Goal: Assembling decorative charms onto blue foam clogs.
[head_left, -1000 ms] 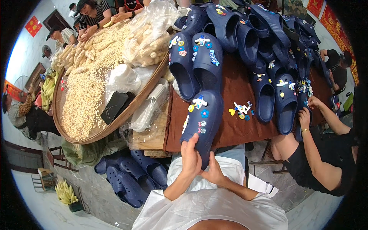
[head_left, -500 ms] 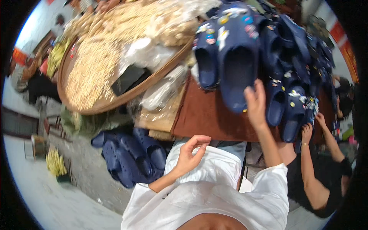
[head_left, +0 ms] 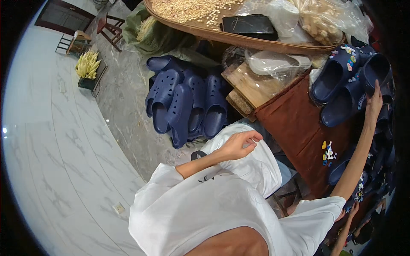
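1. One round tray (head_left: 239, 41) holds pale kernels (head_left: 192, 9), one black case (head_left: 249, 26) and a clear bag (head_left: 318, 21) of pale cobs.
2. One dark pot (head_left: 86, 83) holds yellowish stalks (head_left: 88, 65).
3. Right hand (head_left: 374, 101): fingertips touch one navy clog (head_left: 376, 68) among others beside the brown cloth's (head_left: 294, 119) bare stretch; whether they grip, I cannot tell.
4. Left hand (head_left: 239, 144): empty, fingers loosely bent.
5. At least five navy clogs make the floor pile (head_left: 179, 111).

kernels (head_left: 188, 9) — brown tray (head_left: 256, 43) (curved rim) | wall socket (head_left: 119, 208) | stool (head_left: 112, 28) — reddish-brown
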A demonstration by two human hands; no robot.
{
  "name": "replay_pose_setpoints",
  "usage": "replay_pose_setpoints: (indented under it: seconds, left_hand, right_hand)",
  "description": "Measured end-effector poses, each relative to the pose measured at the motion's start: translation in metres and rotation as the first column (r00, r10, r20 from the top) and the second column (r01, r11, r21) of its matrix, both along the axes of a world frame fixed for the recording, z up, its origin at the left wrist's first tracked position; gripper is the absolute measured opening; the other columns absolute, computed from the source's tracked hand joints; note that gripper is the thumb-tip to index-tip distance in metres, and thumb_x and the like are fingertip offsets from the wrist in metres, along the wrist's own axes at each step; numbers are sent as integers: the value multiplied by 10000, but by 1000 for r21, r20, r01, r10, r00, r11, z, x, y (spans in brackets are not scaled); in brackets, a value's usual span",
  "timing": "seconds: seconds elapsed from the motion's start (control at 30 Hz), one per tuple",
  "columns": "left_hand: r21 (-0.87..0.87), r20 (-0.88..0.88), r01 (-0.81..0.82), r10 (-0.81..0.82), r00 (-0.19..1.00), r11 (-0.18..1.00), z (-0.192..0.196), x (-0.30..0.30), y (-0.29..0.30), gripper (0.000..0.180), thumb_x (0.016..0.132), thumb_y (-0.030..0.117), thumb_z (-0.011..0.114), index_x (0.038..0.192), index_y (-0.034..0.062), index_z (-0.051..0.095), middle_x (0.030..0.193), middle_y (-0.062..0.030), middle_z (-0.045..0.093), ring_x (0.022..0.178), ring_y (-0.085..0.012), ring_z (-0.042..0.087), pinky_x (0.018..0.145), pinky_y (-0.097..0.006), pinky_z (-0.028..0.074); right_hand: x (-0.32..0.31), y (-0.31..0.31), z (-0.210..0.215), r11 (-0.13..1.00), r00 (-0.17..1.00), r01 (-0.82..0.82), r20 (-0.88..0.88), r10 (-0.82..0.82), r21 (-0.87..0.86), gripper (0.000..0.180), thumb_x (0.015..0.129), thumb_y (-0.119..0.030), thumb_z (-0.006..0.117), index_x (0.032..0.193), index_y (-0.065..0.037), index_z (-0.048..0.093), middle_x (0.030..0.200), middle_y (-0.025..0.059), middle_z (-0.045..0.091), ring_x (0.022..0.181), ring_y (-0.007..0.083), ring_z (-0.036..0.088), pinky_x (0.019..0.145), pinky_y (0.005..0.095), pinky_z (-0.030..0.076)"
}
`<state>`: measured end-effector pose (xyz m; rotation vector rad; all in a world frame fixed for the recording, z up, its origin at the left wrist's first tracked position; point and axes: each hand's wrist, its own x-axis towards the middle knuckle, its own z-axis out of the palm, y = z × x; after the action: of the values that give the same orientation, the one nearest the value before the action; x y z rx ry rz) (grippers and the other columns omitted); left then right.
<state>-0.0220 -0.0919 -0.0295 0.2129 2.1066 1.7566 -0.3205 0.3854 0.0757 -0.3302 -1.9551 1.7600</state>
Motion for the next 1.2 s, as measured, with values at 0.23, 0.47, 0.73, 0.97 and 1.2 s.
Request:
replay_pose_setpoints:
  seconds: [0.23,0.47,0.73,0.97,1.2]
  left_hand:
    - [-14,-38,-125,124,992,992,-5,-3,-27,300,877,33,547,1167,-10,611,1062,-106,676,951,-173,661,895,-315,519]
    - [-62,-197,-497,478,856,865,-2,17,-57,234,907,0,581,1136,-12,626,1034,-73,661,919,-119,632,839,-258,505]
    - [-192,-529,-916,749,400,353,-14,37,-127,234,891,30,621,1125,19,602,1023,-58,536,852,-118,528,756,-252,455]
    - [-148,15,-975,986,163,164,-85,72,-210,411,951,303,583,1240,16,524,1218,-95,556,1089,-206,556,943,-324,446]
    - [127,530,-957,798,286,259,-71,29,-204,450,923,357,589,1238,37,575,1193,-98,649,1072,-247,632,924,-380,522]
  right_hand:
    - [-45,69,-28,974,977,211,8,-212,-81,497,934,-353,663,1236,34,590,1197,129,640,1075,228,624,883,365,523]
    - [-57,71,-43,969,974,222,20,-225,104,476,942,-362,654,1205,32,605,1177,111,651,1047,227,635,878,369,528]
    - [41,-12,-17,903,893,402,-281,-350,153,343,882,-166,694,1161,28,646,972,81,678,807,153,619,684,295,528]
    - [186,-149,-66,953,978,134,-193,-83,270,129,939,-23,574,1056,-24,628,1024,30,615,909,76,562,799,214,458]
    - [291,-203,-132,941,997,15,66,-40,338,136,875,39,583,962,-33,659,999,88,589,898,213,606,698,301,507]
